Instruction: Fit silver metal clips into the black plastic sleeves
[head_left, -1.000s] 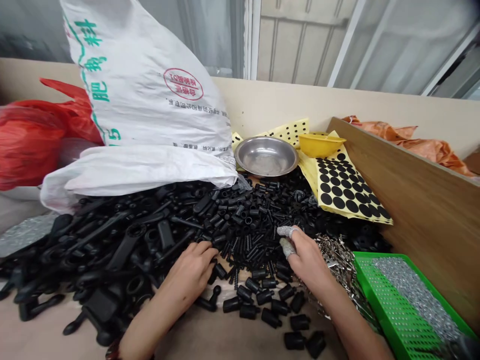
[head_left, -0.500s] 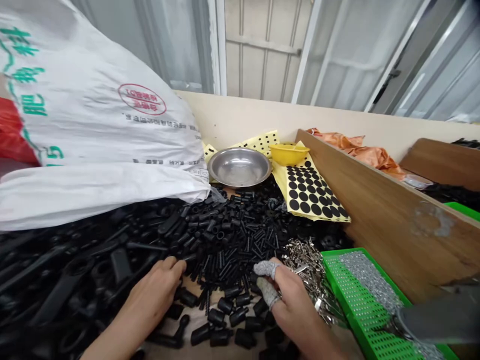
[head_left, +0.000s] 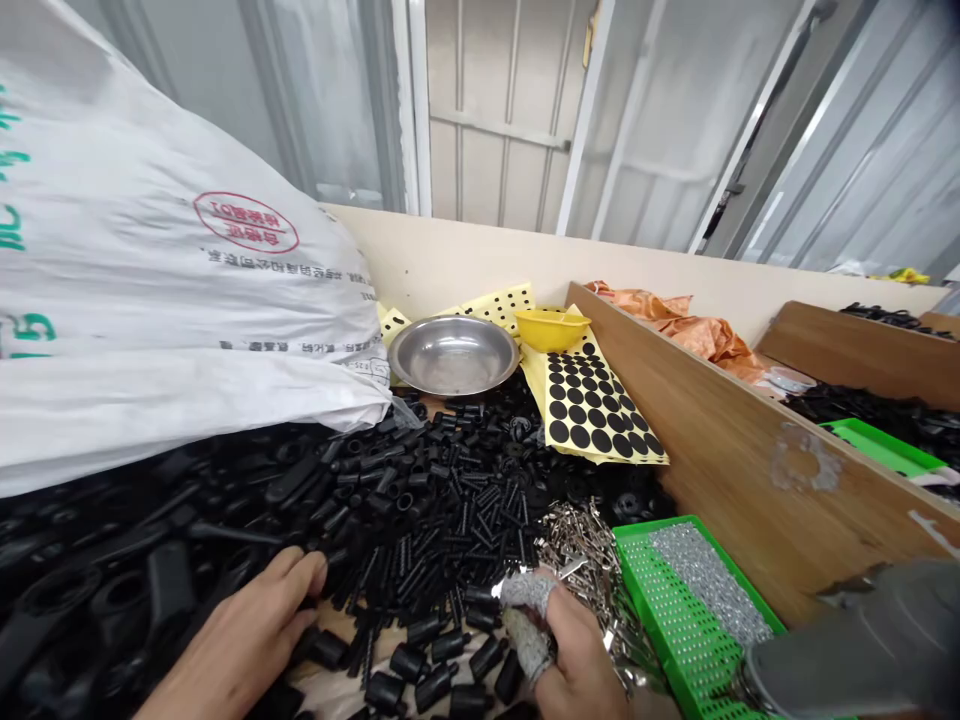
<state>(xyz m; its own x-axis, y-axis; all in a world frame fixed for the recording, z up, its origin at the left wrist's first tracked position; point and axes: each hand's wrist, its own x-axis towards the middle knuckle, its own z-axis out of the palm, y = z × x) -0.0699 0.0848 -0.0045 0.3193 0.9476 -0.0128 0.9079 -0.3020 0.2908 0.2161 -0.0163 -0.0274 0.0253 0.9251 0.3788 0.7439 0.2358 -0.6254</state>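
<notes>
Leaning in at upper left of the frame, a bulging white woven sack with red print. Could sag onto the black parts under its lip, if poorly propped.

At lower left, a heap of long black plastic-looking handles. Could slide against the left hand after a careless tug. Placed low, left of centre, that hand, with fingers bent and tips close in at the pile's edge; cannot tell of any hold.

At bottom centre, short black stub-ended cylinders, loose on the pale surface. Could roll toward the frame's lower edge if brushed. Above, small black ribbed rods, easily mixed in by a sweeping movement.

Right of bottom centre, the right hand, with thumb and index finger in grey wrappings, curved to a narrow gap beside a shiny silver sliver; cannot tell whether pinched or merely near. Could fumble it through dulled touch.

Farther right, thin silver metal pieces, heaped beside a green perforated plastic tray. Could snag and scatter. At lower right, a blurred dark grey rounded object. Could jolt the tray and spill its tiny silvery bits.
</notes>
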